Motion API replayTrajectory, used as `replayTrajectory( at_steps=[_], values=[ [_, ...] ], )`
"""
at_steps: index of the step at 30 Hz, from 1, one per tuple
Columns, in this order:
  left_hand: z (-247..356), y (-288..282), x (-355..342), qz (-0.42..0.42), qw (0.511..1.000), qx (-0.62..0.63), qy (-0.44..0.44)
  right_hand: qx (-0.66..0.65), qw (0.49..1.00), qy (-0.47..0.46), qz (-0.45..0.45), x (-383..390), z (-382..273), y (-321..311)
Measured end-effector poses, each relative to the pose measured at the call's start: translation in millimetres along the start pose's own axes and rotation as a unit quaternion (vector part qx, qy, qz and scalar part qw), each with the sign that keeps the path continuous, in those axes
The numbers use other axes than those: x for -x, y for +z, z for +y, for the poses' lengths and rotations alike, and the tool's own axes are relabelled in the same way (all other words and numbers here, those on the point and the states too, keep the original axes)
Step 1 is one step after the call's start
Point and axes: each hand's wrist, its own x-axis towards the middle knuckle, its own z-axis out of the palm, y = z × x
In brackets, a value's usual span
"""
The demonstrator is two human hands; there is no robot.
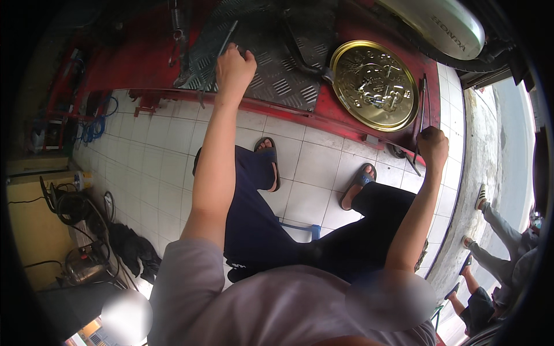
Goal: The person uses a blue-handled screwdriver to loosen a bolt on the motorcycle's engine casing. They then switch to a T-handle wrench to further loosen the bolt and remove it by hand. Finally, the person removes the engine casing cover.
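Note:
My left hand (235, 72) is closed around a thin grey rod (231, 32) over the diamond-plate mat (300, 92) on a red work bench (138, 52). My right hand (433, 147) is closed on a slender dark tool (418, 115) at the bench's right end, beside another long thin piece. Between my hands, a round gold metal tray (346, 86) holds several small metal parts. A dark angled metal piece (297, 55) lies on the mat left of the tray, and a part with a spring (176, 26) lies at the left.
A motorbike's silver body (450, 29) and tyre overhang the upper right. Blue hose (92, 127) and a compressor with cables (81, 262) are at the left. A blue stool (314, 232) is under me. Other people (502, 259) sit along the pavement at the right, beyond the tiled floor (300, 155).

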Motion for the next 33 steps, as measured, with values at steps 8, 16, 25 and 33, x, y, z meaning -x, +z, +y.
replayTrajectory(
  at_steps=[8, 16, 25, 33],
  values=[
    [-47.0, -31.6, -0.1, -0.035, 0.966, -0.213, -0.144, 0.018, 0.999, 0.019, -0.044, -5.2, -7.1, -5.9],
    [-78.0, -20.1, -3.1, -0.014, 0.967, -0.219, -0.131, -0.055, 0.998, -0.016, -0.008, -8.8, -7.6, -5.1],
    [-24.8, -55.7, 60.5, -0.069, 0.997, -0.038, -0.012, -0.266, 0.950, -0.134, 0.093, 10.9, -57.2, -14.5],
    [54.3, -48.7, 131.3, -0.246, 0.935, 0.253, 0.033, -0.351, 0.899, -0.233, -0.119, 66.0, -142.6, -27.8]
  ],
)
